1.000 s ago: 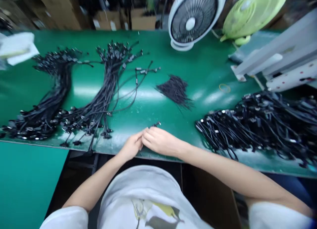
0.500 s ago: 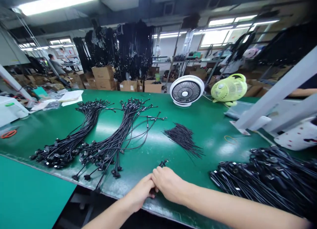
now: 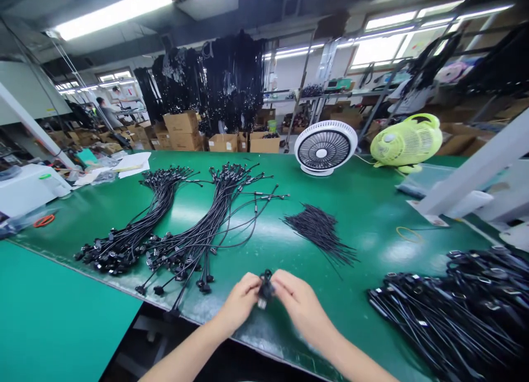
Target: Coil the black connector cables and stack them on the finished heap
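While pinching the looped cable with the left hand near the front edge of the green bench, apparently touching its right side with the right hand, bunching fingertips but blurring too much for telling grip. Best keeping loops compact with 2-sided support, avoiding sharp bends at the pale connector. Seeing faint marks on the cartons, reading no brand or wording.

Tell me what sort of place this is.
Most likely a cable workshop or small factory: bundles of black cables lie on a long green worktable, dark strands hang in masses behind it, and cardboard boxes are stacked beyond.
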Demonstrator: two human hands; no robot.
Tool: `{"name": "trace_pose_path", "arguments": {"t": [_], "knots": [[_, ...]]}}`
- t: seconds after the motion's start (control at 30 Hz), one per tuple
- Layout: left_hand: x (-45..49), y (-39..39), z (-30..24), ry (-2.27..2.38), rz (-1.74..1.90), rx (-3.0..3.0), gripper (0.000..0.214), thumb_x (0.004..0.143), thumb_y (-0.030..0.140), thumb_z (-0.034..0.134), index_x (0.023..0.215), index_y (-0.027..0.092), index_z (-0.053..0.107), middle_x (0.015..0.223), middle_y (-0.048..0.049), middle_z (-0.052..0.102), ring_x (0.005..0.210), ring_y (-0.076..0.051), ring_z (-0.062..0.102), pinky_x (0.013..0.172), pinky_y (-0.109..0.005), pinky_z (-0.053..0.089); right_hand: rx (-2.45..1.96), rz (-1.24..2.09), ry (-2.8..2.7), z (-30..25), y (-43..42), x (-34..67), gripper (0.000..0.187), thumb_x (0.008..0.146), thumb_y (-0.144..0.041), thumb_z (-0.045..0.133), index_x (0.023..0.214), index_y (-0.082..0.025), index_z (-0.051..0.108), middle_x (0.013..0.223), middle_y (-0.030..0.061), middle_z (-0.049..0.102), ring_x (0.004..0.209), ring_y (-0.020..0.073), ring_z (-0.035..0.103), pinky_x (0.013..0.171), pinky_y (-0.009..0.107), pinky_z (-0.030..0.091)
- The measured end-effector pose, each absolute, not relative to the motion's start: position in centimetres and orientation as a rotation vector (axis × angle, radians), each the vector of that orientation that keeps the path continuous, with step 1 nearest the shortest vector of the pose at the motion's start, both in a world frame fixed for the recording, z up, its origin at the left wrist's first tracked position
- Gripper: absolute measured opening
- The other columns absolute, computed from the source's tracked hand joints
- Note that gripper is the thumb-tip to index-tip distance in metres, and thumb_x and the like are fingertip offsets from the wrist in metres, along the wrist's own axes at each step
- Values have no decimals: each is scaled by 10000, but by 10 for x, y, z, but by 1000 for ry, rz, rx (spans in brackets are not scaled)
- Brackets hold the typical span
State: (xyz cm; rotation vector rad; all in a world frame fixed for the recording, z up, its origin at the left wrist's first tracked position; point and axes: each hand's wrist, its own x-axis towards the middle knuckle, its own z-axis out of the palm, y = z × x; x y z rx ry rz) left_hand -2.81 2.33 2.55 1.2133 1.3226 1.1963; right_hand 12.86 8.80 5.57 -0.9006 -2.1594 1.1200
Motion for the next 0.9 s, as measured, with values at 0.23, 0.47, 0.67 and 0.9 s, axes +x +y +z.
{"name": "trace_pose_path", "arguments": {"t": [0.23, 0.47, 0.67, 0.9], "knots": [[-31, 17, 44, 1200, 1216, 1329, 455, 928, 474, 442, 797, 163, 747, 854, -69, 551, 844, -197, 511, 836, -333, 397, -1001, 1147, -2191, 51, 98, 132, 324, 910, -373, 387, 642, -199, 441, 660, 8, 515, 661, 161, 476, 632, 275, 364], [-19, 13, 17, 1355, 1134, 1139, 438, 882, 573, 511, 885, 155, 643, 814, -46, 600, 786, -182, 569, 806, -327, 459, -902, 1180, -2159, 58, 86, 134, 272, 906, -276, 435, 654, -184, 484, 695, -3, 516, 700, 129, 471, 692, 255, 329], [-19, 13, 22, 1461, 1105, 1274, 335, 873, 428, 597, 1096, 181, 627, 941, -60, 662, 914, -203, 607, 894, -337, 464, -906, 1287, -2115, 55, 80, 139, 283, 948, -277, 398, 722, -174, 534, 741, 3, 576, 716, 127, 510, 680, 236, 349], [-11, 22, 27, 1462, 1044, 1255, 500, 943, 421, 455, 1366, 161, 515, 1090, -79, 680, 1039, -198, 611, 969, -316, 451, -1024, 259, -2545, 46, 77, 133, 352, 996, -361, 372, 1151, -127, 584, 973, 97, 649, 841, 213, 551, 700, 324, 347]]}}
